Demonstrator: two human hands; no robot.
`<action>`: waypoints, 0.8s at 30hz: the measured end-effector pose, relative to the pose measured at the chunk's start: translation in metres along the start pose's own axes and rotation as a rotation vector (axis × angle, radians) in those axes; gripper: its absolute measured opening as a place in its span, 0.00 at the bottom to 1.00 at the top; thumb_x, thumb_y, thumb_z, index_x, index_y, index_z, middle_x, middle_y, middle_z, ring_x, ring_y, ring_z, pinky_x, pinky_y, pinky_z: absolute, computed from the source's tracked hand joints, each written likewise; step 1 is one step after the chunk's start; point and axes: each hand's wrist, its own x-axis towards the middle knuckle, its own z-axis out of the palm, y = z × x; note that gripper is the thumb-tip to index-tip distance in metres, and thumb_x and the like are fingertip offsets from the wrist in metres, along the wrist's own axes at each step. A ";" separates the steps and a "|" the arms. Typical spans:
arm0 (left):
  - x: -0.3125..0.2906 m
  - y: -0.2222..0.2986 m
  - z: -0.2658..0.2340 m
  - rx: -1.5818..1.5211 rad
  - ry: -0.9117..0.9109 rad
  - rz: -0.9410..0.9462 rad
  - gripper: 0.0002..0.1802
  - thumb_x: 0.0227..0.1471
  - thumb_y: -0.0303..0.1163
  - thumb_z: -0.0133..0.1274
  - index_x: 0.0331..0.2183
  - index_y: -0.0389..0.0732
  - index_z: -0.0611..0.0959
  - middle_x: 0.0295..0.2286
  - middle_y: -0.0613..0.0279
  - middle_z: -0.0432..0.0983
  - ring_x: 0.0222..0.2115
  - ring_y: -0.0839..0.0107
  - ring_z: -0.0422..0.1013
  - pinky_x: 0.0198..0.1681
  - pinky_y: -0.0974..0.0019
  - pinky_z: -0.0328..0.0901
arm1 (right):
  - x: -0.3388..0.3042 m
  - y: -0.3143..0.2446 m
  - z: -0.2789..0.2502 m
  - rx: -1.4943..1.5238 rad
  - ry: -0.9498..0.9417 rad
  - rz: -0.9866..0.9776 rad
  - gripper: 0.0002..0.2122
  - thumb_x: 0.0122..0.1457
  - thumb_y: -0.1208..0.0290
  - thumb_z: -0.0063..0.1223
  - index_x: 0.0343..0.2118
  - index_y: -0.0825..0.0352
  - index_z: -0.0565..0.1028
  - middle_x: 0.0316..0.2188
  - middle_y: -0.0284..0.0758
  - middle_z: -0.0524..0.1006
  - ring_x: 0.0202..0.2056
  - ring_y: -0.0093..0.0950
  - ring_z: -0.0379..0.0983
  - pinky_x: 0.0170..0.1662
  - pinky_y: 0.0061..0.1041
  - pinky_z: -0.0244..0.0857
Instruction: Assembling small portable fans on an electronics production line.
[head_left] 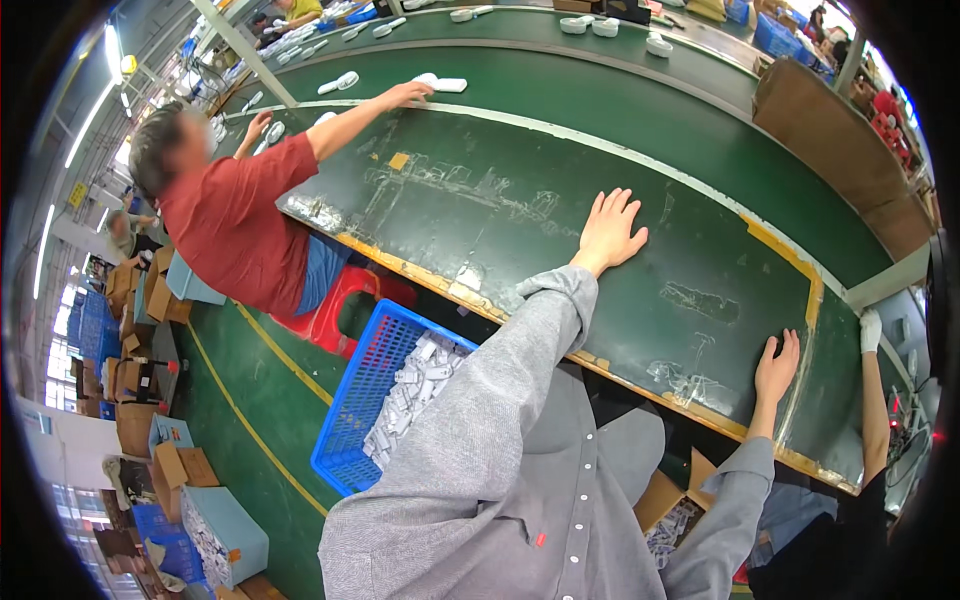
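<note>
Grey woven sleeve [500, 400], left hand [608, 232] flat, scuffed green table [540, 210]

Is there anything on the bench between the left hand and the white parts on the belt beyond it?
Nothing visible. The left hand lies flat on the bare dark bench, and the stretch ahead to the belt is bare. The nearest white parts lie far left, under a co-worker's hand.

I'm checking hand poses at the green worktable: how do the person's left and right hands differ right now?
The left hand lies well onto the green table, fingers spread and pointing away; the right hand sits close to the near yellow-taped edge. The left hand rests flat, palm down; the right hand looks slightly curled near the table edge. Both are bare, empty, with grey sleeves.
</note>
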 end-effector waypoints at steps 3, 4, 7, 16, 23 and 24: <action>0.001 0.002 0.000 0.005 0.001 -0.001 0.32 0.54 0.47 0.52 0.55 0.39 0.74 0.60 0.51 0.61 0.64 0.56 0.51 0.68 0.51 0.43 | -0.002 0.002 0.000 0.004 0.005 0.001 0.21 0.65 0.62 0.46 0.56 0.71 0.70 0.61 0.45 0.66 0.63 0.42 0.58 0.66 0.38 0.51; 0.000 0.003 0.000 0.002 0.000 0.003 0.32 0.54 0.47 0.52 0.55 0.39 0.74 0.60 0.51 0.61 0.64 0.56 0.51 0.68 0.51 0.43 | -0.004 0.003 -0.001 -0.005 0.008 -0.003 0.21 0.65 0.62 0.46 0.56 0.70 0.70 0.61 0.45 0.66 0.63 0.43 0.58 0.65 0.38 0.51; 0.002 0.002 0.003 -0.012 0.026 0.021 0.31 0.53 0.47 0.52 0.54 0.38 0.75 0.59 0.49 0.62 0.63 0.54 0.53 0.68 0.50 0.44 | -0.003 0.004 -0.002 -0.006 0.028 -0.012 0.21 0.64 0.62 0.46 0.54 0.71 0.71 0.60 0.46 0.67 0.62 0.43 0.60 0.65 0.38 0.52; 0.006 -0.007 0.012 0.028 -0.006 0.034 0.32 0.53 0.48 0.51 0.54 0.38 0.75 0.59 0.49 0.63 0.63 0.55 0.54 0.67 0.48 0.46 | 0.000 -0.003 0.000 0.018 0.080 -0.051 0.19 0.61 0.63 0.50 0.50 0.72 0.74 0.55 0.49 0.71 0.59 0.47 0.63 0.63 0.40 0.55; 0.004 -0.009 0.018 0.034 -0.014 0.019 0.32 0.54 0.49 0.51 0.55 0.41 0.74 0.61 0.53 0.61 0.64 0.57 0.53 0.68 0.51 0.43 | -0.004 -0.005 -0.002 0.021 0.069 -0.010 0.21 0.61 0.61 0.50 0.52 0.69 0.73 0.58 0.47 0.69 0.61 0.45 0.61 0.65 0.40 0.52; 0.003 -0.010 0.018 0.049 -0.005 0.032 0.32 0.54 0.49 0.51 0.55 0.41 0.74 0.61 0.53 0.61 0.64 0.57 0.53 0.68 0.51 0.44 | -0.004 -0.005 -0.002 0.020 0.075 -0.014 0.21 0.60 0.61 0.50 0.52 0.69 0.73 0.57 0.47 0.69 0.61 0.45 0.61 0.65 0.40 0.52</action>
